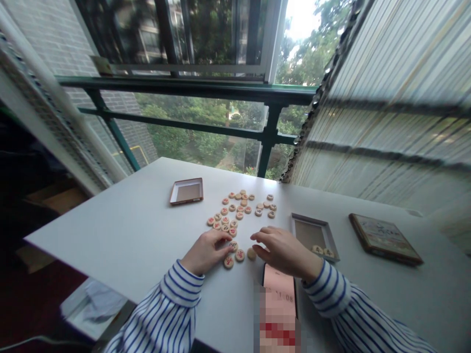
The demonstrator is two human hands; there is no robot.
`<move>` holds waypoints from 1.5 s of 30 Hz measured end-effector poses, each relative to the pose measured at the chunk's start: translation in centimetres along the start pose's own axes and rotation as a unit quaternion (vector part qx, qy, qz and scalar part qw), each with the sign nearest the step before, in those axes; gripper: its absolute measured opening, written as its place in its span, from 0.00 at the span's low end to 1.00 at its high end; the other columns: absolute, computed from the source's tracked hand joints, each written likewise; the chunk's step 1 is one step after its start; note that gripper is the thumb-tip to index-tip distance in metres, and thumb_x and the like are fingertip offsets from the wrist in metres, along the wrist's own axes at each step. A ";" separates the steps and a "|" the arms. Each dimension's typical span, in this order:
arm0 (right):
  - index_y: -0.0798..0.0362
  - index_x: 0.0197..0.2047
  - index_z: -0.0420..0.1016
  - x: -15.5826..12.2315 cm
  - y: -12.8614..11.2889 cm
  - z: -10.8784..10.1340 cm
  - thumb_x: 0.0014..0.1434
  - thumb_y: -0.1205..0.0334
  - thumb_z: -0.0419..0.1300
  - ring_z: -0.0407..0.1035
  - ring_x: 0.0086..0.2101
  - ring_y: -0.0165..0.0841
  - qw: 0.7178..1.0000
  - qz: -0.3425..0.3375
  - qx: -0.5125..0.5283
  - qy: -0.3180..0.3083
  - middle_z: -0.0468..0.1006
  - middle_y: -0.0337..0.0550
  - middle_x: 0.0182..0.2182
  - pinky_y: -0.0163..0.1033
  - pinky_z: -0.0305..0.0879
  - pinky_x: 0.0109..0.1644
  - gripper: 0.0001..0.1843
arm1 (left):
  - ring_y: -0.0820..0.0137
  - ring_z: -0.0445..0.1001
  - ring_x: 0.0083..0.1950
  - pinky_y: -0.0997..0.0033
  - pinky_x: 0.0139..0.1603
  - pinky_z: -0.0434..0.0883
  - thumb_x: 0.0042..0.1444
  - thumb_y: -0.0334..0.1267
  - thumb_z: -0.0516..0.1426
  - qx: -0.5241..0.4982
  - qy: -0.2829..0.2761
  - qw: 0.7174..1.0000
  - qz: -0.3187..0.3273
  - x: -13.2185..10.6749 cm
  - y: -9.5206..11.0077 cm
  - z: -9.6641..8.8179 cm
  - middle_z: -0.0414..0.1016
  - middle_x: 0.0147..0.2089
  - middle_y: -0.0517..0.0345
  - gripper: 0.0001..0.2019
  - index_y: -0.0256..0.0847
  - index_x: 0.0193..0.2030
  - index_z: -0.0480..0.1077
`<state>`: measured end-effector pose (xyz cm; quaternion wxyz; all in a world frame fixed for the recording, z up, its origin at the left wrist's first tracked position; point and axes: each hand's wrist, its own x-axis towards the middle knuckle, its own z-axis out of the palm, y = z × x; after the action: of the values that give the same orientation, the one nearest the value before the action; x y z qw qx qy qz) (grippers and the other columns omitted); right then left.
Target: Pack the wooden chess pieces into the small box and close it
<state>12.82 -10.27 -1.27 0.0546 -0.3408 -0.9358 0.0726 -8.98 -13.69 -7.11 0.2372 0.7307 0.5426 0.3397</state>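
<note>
Round wooden xiangqi pieces (225, 220) with red or dark characters lie loosely spread over the middle of the white table. My left hand (208, 250) has its thumb and forefinger at the edges of one xiangqi piece (233, 246) marked in dark. Two red-marked pieces, one nearer (228, 262) and one to its right (240, 255), lie just beside the thumb. Across a small gap, my right hand (281, 250) hovers with its fingers apart and nothing between them. A plain-faced piece (251, 254) lies by its thumb.
A shallow open box (334, 240) holding two pieces stands right of my right hand. Farther right lies a closed flat box (385, 239). An empty box lid (187, 191) sits at the back left. A phone (279, 284) lies below my right wrist. Window railing borders the table's far side.
</note>
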 end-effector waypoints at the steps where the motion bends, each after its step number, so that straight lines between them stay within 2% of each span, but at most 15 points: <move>1: 0.52 0.46 0.70 0.0 0.0 0.1 0.59 0.59 0.48 0.67 0.39 0.34 1.000 -0.002 0.000 -0.002 0.74 0.48 0.36 0.36 0.57 0.40 0.16 | 0.69 0.71 0.40 0.68 0.44 0.67 0.48 0.40 0.57 0.000 -0.002 1.000 -0.002 0.0 0.0 0.0 0.74 0.38 0.55 0.11 0.40 0.38 0.71; 11: 0.52 0.46 0.70 0.0 0.1 0.1 0.60 0.58 0.47 0.66 0.38 0.34 1.000 -0.004 0.003 -0.019 0.74 0.48 0.35 0.36 0.57 0.39 0.16 | 0.68 0.70 0.39 0.66 0.43 0.67 0.48 0.41 0.57 0.002 -0.019 1.000 -0.013 0.0 0.2 -0.1 0.73 0.38 0.54 0.11 0.40 0.38 0.72; 45: 0.52 0.47 0.69 -0.5 0.4 -0.4 0.59 0.59 0.48 0.67 0.38 0.35 1.000 -0.003 -0.012 0.000 0.74 0.47 0.36 0.37 0.57 0.39 0.15 | 0.69 0.70 0.39 0.68 0.43 0.67 0.49 0.39 0.57 0.019 -0.018 1.000 -0.008 0.2 0.1 0.2 0.73 0.37 0.55 0.10 0.40 0.38 0.71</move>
<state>13.54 -10.23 -0.97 0.0511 -0.3386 -0.9376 0.0612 -8.77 -13.57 -7.13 0.2359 0.7369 0.5501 0.3141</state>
